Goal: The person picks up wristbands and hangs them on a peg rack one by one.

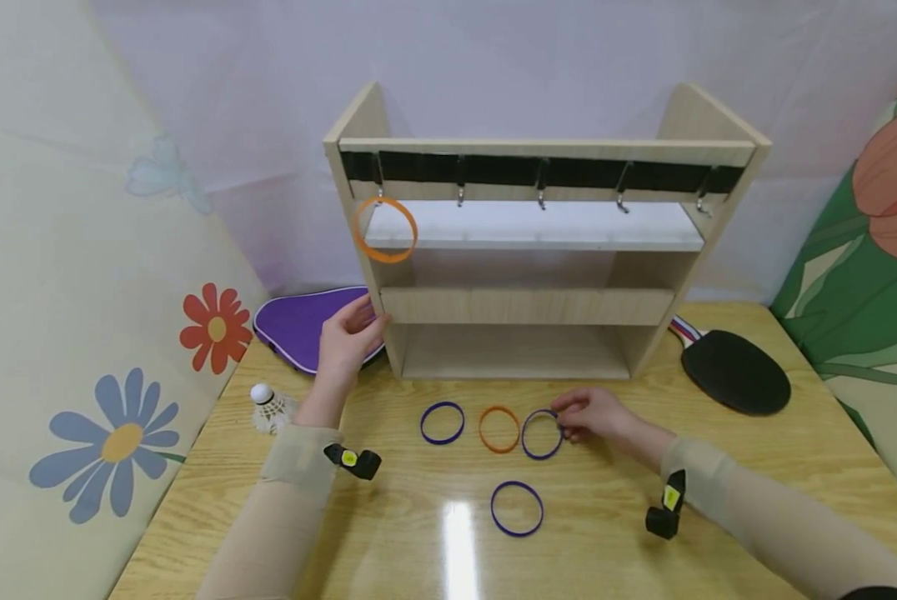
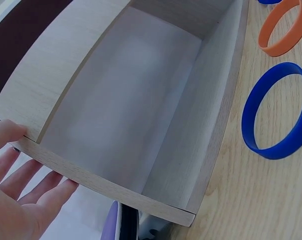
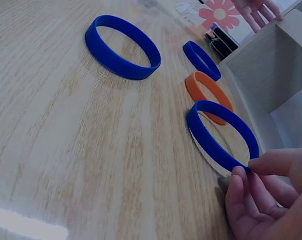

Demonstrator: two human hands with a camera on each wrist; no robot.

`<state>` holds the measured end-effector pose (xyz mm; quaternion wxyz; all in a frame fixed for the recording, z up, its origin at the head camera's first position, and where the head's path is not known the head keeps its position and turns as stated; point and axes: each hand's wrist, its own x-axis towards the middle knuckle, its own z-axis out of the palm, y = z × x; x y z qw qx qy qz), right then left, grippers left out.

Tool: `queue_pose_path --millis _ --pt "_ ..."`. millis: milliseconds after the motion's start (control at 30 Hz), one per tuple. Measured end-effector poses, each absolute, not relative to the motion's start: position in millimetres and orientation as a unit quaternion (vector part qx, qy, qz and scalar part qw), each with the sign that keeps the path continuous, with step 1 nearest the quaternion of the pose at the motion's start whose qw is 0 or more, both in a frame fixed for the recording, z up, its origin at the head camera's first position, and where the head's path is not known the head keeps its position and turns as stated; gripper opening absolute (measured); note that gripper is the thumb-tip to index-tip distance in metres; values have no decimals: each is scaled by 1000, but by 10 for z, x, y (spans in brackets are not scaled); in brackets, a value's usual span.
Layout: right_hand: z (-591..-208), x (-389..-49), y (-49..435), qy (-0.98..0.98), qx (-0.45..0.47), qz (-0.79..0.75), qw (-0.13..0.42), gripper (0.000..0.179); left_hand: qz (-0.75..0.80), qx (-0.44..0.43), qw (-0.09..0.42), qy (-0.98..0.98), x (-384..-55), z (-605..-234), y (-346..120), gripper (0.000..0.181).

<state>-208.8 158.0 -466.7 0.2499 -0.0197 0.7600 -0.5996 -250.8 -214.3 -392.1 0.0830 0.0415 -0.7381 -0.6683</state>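
My right hand [image 1: 594, 414] pinches the edge of a blue wristband [image 3: 207, 142] between thumb and fingers; the band is tilted slightly off the table, its shadow under it. An orange wristband [image 1: 498, 451] lies just left of it. Two more blue wristbands lie on the table, a left one [image 1: 443, 442] and a nearer one [image 1: 517, 533]. My left hand [image 1: 347, 337] holds the left side panel of a wooden shelf [image 1: 527, 307], thumb on the front edge and fingers along the outside. Another orange wristband [image 1: 390, 258] hangs from the shelf's leftmost hook.
Several metal hooks [image 1: 542, 200] line a black strip across the shelf's top. A purple case [image 1: 298, 325] and a shuttlecock [image 1: 270, 408] lie left of the shelf on the wooden table [image 1: 388, 533]. A black table tennis paddle [image 1: 735, 372] lies at the right.
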Motion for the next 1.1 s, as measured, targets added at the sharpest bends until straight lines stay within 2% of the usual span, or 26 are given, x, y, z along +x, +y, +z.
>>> queue_pose_path --millis 333,1100 --pt "-4575 -2138 1591 731 -20 -633 253 45 -663 43 83 -742 -2506 -3917 -2136 50" --pt "-3988 -2239 1599 707 -29 -666 237 45 -661 49 80 -745 -2492 -3897 -2147 50"
